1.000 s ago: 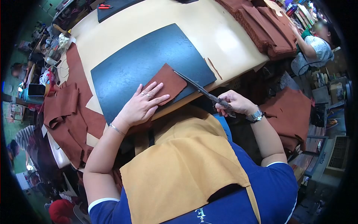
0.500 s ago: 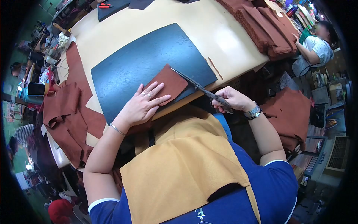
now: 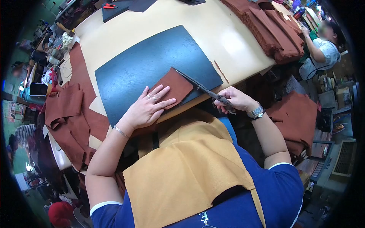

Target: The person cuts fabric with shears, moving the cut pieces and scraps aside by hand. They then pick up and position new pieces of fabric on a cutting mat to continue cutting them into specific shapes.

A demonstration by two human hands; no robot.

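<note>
The right hand (image 3: 235, 100) grasps the scissors (image 3: 203, 87); their tips have advanced to the far corner of the leather (image 3: 178, 84), so the blades seem to follow almost its whole side. The left hand (image 3: 147, 107), grip released, presses it flat near the tabletop's (image 3: 228, 34) front edge.

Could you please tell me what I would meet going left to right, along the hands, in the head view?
Draped reddish-brown sheets, left hand, small reddish-brown piece, scissors, right hand, wristwatch, folded reddish-brown material.

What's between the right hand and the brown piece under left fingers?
Scissors, held in the right hand and reaching the edge of the brown piece, in the head view.
</note>
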